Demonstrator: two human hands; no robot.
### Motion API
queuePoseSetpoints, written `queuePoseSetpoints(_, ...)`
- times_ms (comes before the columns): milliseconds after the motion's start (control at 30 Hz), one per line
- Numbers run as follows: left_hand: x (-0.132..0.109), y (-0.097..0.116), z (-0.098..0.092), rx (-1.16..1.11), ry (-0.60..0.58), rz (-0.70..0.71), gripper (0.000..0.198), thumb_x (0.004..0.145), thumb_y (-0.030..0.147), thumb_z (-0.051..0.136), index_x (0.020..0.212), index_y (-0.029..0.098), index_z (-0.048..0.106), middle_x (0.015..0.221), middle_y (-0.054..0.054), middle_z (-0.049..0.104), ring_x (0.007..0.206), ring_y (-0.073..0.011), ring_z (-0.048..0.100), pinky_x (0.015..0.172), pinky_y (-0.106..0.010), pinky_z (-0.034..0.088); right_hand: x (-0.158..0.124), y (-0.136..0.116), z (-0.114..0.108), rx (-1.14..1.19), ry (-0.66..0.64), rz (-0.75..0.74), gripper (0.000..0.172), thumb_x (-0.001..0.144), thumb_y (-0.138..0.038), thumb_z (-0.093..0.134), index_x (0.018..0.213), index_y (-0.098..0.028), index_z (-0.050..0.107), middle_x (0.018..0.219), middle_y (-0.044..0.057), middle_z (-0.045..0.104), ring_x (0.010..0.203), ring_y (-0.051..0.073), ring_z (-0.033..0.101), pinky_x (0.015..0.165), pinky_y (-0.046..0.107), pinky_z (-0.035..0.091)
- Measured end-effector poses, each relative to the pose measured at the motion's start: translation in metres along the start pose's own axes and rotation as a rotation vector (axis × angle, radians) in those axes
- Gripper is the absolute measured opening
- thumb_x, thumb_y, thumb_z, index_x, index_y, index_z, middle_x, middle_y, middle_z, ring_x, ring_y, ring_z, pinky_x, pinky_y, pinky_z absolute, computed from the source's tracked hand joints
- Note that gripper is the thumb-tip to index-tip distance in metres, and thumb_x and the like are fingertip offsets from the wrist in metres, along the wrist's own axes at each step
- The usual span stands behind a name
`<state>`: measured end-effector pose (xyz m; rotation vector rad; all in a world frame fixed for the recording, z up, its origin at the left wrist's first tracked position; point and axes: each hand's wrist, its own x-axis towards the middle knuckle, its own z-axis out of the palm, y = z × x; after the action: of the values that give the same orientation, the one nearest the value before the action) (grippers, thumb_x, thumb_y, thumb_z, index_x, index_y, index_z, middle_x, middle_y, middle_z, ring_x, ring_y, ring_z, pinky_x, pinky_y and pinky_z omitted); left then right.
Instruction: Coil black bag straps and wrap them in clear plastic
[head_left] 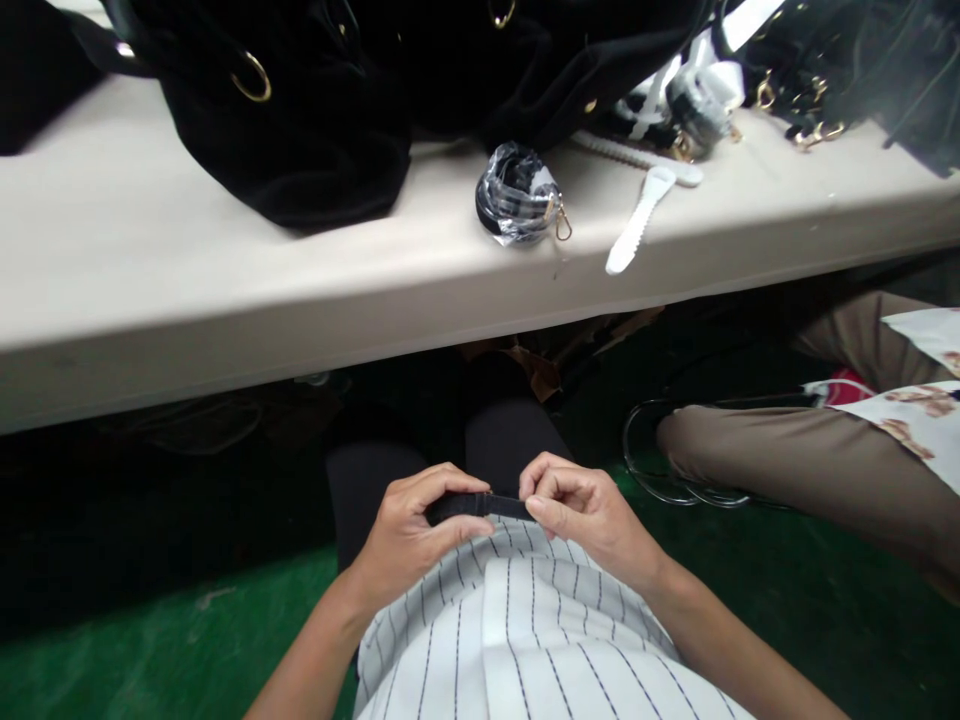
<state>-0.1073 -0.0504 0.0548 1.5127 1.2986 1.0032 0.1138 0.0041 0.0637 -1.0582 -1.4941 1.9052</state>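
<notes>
A black strap [510, 507] stretches between my two hands, just above my lap. My left hand [420, 520] is closed round a thicker, folded length of it, with the thumb below and the fingers above. My right hand [574, 505] pinches the thinner end between thumb and fingertips. A small fitting seems to sit where the thick and thin parts meet, too small to make out. On the table in front of me lies a coiled black strap in clear plastic [517, 200] with a gold clasp.
Black bags with gold rings [292, 130] stand on the cream-covered table [112, 270]. White toothed plastic strips [640, 222] lie at its edge, near more wrapped straps [705, 105]. To the right sits another person, whose knee [705, 450] shows beside a metal chair frame [637, 470].
</notes>
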Motion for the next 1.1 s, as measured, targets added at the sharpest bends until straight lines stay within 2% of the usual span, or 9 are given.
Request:
queuePoseSetpoints(267, -0.003, -0.001, 0.001, -0.03, -0.017, 0.072, 0.027, 0.076, 0.019, 0.079, 0.101, 0.02, 0.07, 0.089, -0.004, 0.071, 0.08, -0.0167, 0.067, 0.071, -0.026, 0.053, -0.004, 0.005, -0.001, -0.107, 0.003, 0.031, 0.018, 0.084, -0.033, 0.07, 0.077, -0.017, 0.072, 0.084, 0.004, 0.058, 0.075, 0.014, 0.053, 0.064, 0.026, 0.04)
queuePoseSetpoints(400, -0.006, -0.003, 0.006, 0.023, -0.022, 0.134, 0.032, 0.076, 0.018, 0.078, 0.107, 0.019, 0.068, 0.091, -0.005, 0.07, 0.082, -0.0168, 0.067, 0.072, -0.026, 0.054, -0.009, 0.003, 0.0, -0.196, 0.032, 0.034, 0.018, 0.084, -0.031, 0.07, 0.074, -0.016, 0.071, 0.078, 0.002, 0.058, 0.069, 0.012, 0.051, 0.06, 0.025, 0.036)
queuePoseSetpoints(500, -0.011, -0.005, 0.011, 0.046, -0.03, 0.158, 0.033, 0.076, 0.017, 0.078, 0.108, 0.018, 0.067, 0.091, -0.006, 0.069, 0.082, -0.0165, 0.066, 0.073, -0.026, 0.054, -0.014, 0.003, 0.0, -0.229, 0.007, 0.113, 0.02, 0.086, -0.031, 0.067, 0.073, -0.015, 0.069, 0.07, 0.001, 0.059, 0.063, 0.011, 0.048, 0.056, 0.024, 0.034)
queuePoseSetpoints(633, -0.018, -0.007, 0.016, 0.04, -0.04, 0.163, 0.033, 0.077, 0.016, 0.077, 0.108, 0.017, 0.066, 0.092, -0.006, 0.069, 0.081, -0.0154, 0.066, 0.073, -0.024, 0.054, -0.018, 0.007, -0.002, -0.189, -0.065, 0.225, 0.021, 0.087, -0.031, 0.064, 0.076, -0.013, 0.069, 0.064, 0.0, 0.059, 0.059, 0.01, 0.046, 0.054, 0.023, 0.033)
queuePoseSetpoints(800, -0.024, -0.012, 0.022, 0.031, -0.06, 0.151, 0.034, 0.076, 0.017, 0.078, 0.107, 0.018, 0.066, 0.093, -0.005, 0.069, 0.083, -0.0148, 0.067, 0.076, -0.022, 0.054, -0.019, 0.017, 0.0, -0.156, -0.1, 0.217, 0.02, 0.084, -0.03, 0.066, 0.081, -0.011, 0.072, 0.063, -0.001, 0.056, 0.056, 0.008, 0.04, 0.051, 0.022, 0.028)
queuePoseSetpoints(900, -0.026, -0.011, 0.025, 0.033, -0.116, 0.156, 0.034, 0.077, 0.018, 0.077, 0.109, 0.018, 0.065, 0.091, -0.004, 0.068, 0.082, -0.0141, 0.066, 0.075, -0.021, 0.053, -0.02, 0.021, 0.005, -0.127, -0.108, 0.226, 0.02, 0.083, -0.029, 0.066, 0.081, -0.01, 0.072, 0.061, -0.001, 0.054, 0.054, 0.007, 0.037, 0.049, 0.021, 0.026)
queuePoseSetpoints(1000, -0.028, -0.009, 0.029, 0.063, -0.159, 0.182, 0.032, 0.08, 0.018, 0.075, 0.109, 0.015, 0.064, 0.089, -0.005, 0.068, 0.081, -0.0146, 0.066, 0.073, -0.022, 0.052, -0.023, 0.025, 0.012, -0.068, -0.105, 0.249, 0.02, 0.082, -0.028, 0.066, 0.079, -0.01, 0.071, 0.061, -0.001, 0.055, 0.054, 0.007, 0.039, 0.05, 0.021, 0.028)
queuePoseSetpoints(1100, -0.031, -0.008, 0.03, 0.088, -0.134, 0.184, 0.029, 0.081, 0.017, 0.074, 0.108, 0.014, 0.063, 0.089, -0.007, 0.068, 0.081, -0.0153, 0.066, 0.073, -0.023, 0.052, -0.026, 0.029, 0.016, 0.012, -0.08, 0.292, 0.022, 0.083, -0.031, 0.067, 0.078, -0.01, 0.069, 0.061, 0.0, 0.057, 0.056, 0.008, 0.045, 0.052, 0.02, 0.032)
